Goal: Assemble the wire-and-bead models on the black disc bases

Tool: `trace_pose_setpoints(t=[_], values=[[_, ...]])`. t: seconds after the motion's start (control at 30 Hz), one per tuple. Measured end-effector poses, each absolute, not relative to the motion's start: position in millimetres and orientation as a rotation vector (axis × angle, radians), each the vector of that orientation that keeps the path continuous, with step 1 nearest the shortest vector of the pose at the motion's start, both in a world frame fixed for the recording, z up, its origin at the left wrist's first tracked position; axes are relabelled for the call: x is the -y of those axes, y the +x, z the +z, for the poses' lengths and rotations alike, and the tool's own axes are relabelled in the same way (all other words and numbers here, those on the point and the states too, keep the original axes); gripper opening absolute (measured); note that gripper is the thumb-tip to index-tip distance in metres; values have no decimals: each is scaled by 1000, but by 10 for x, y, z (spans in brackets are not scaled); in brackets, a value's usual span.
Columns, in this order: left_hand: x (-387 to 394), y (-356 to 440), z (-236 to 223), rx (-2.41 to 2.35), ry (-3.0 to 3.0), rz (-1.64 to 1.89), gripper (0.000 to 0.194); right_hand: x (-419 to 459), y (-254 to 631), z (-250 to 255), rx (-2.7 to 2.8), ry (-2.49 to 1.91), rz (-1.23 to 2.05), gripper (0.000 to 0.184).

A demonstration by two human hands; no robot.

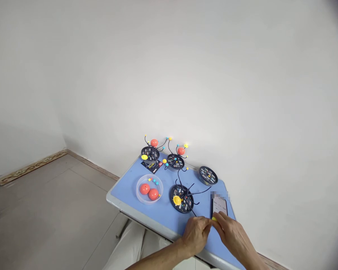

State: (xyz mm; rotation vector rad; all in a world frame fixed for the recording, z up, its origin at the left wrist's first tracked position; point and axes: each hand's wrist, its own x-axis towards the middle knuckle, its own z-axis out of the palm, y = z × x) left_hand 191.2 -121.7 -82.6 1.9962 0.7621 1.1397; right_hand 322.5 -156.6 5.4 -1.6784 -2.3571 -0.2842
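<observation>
Over the near right of the table, my left hand (pixel 195 233) is closed, its fingertips meeting those of my right hand (pixel 231 231). A small yellow piece (pixel 214 218) shows in the right hand's pinch. One bent black rod from the nearby round base (pixel 173 205) runs to my left hand, where its end is hidden; what the left fingers grip is covered. Several other black rods stick out from this base, and a yellow cup-shaped half (pixel 177 200) sits on its left side.
A clear round tub (pixel 138 198) holds two red balls (pixel 153 194) and small beads. Behind stand two planet models (pixel 150 153) (pixel 175 162), a black card (pixel 150 167) and another round base (pixel 208 175). A phone (pixel 219 204) showing a timer lies beside my right hand. The blue table (pixel 124 192) meets the wall.
</observation>
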Motion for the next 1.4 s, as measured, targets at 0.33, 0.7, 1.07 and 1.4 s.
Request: trace_pose_setpoints(t=[0.33,0.7,1.07,1.4], values=[[1221,1901,-822,-757,1942,1122,24,1635,3257,99,2238,-1733,-96,50],[1217,1910,-832,-795,1952,1104,26,1634,3165,126,2191,-1755,150,45],[1245,1892,-828,-824,1923,1085,29,1766,3378,61,2090,-1701,-12,42],[1404,1520,-850,-764,2141,1143,45,1963,3340,-14,2135,-1552,-58,35]])
